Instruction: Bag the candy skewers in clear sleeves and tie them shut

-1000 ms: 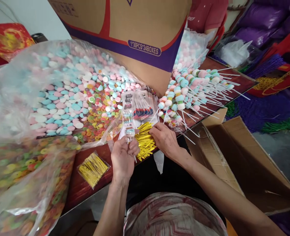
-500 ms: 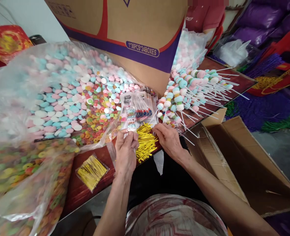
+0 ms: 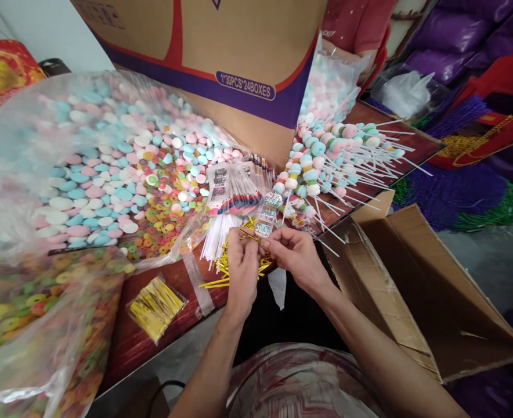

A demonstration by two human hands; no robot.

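Observation:
A wrapped candy skewer (image 3: pixel 268 210) in a printed clear bag stands up from between my two hands, its lower end at the fingertips. My left hand (image 3: pixel 243 264) is closed in a pinch, with a gold twist tie (image 3: pixel 248 234) at its thumb and forefinger. My right hand (image 3: pixel 299 258) pinches the bottom of the wrapped skewer, its fingertips meeting the left ones. Beneath the hands lies a pile of loose gold twist ties (image 3: pixel 222 268), partly covered. White sticks (image 3: pixel 216 235) and printed clear bags (image 3: pixel 234 183) lie just behind.
Finished-looking candy skewers (image 3: pixel 326 151) are heaped at the right. Large plastic bags hold pastel candies (image 3: pixel 95 191) and gummy rings (image 3: pixel 43 313). A packet of gold ties (image 3: pixel 156 307) lies left. A tall carton (image 3: pixel 195 46) stands behind; an open carton (image 3: pixel 439 296) sits right. Someone's red sleeve (image 3: pixel 369 26) shows beyond.
My left hand has moved right with the wrapped skewer, and my right hand has come in to meet it. The white sticks and more of the printed bags now show.

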